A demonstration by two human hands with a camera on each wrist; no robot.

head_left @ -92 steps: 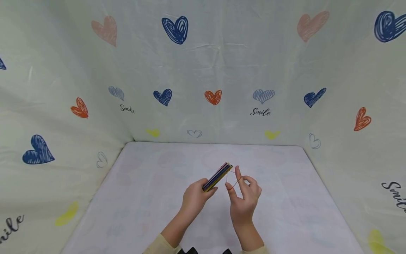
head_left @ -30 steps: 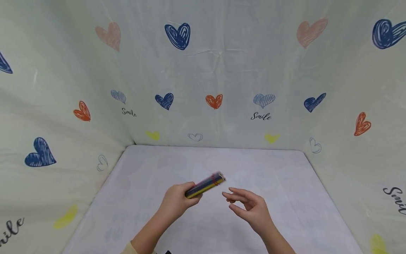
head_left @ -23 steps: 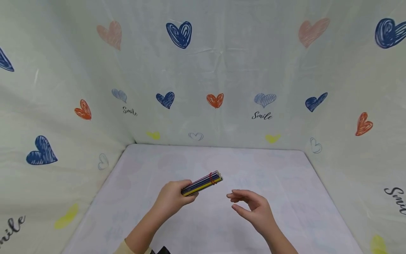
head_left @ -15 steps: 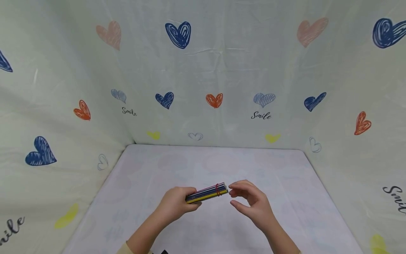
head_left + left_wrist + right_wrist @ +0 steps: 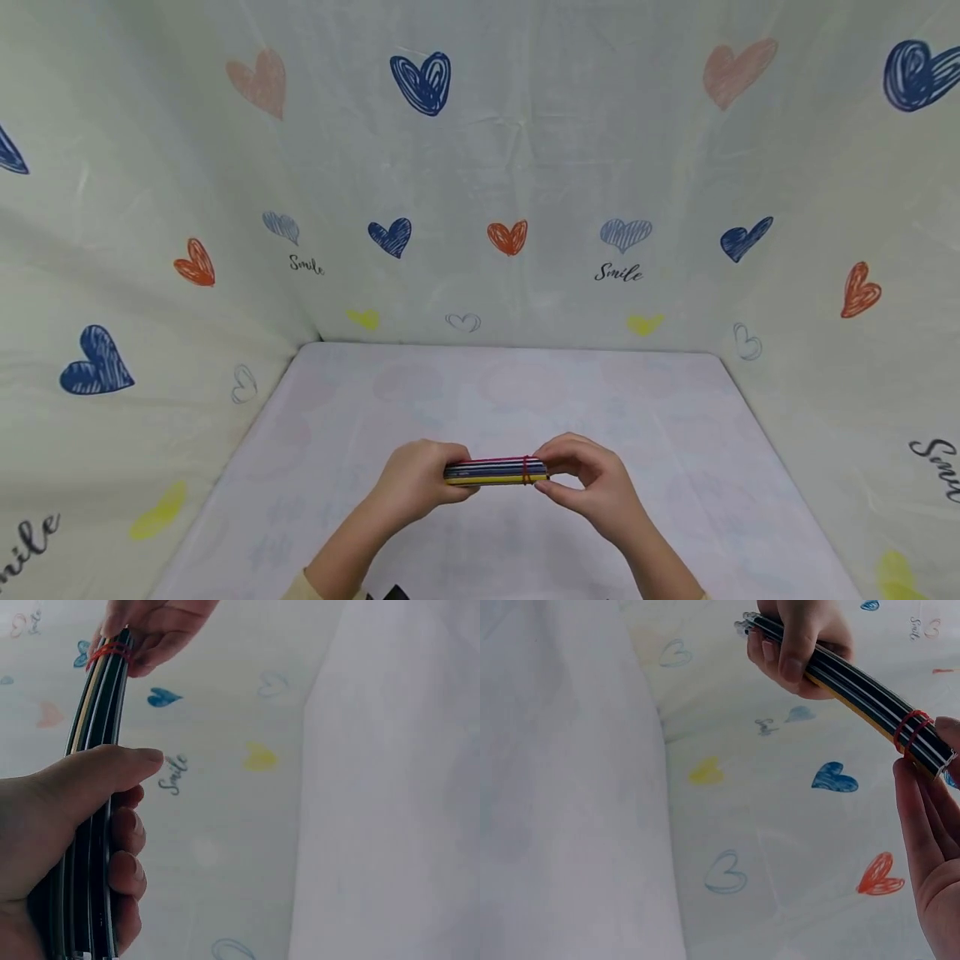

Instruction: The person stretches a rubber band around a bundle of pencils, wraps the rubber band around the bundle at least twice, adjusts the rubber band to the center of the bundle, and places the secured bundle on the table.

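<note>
A bundle of striped pencils [image 5: 487,472] in dark blue, white and yellow is held level above the table. My left hand [image 5: 412,475] grips one end, its thumb across the near side and its fingers curled round the far side in the left wrist view. A red rubber band [image 5: 911,733] is looped in more than one turn round the other end. My right hand [image 5: 600,483] pinches the bundle at that banded end, thumb on one side and fingertips on the other. Part of the bundle is hidden inside my left hand.
A white tabletop [image 5: 480,383] lies under the hands, with rounded far corners. Pale curtains [image 5: 517,158] printed with hearts and "Smile" lettering stand behind it and along both sides.
The rubber band, stretched on my right fingers earlier, now sits round the pencils. My right hand let go, hovered open, then came to the banded end as the bundle turned level.
</note>
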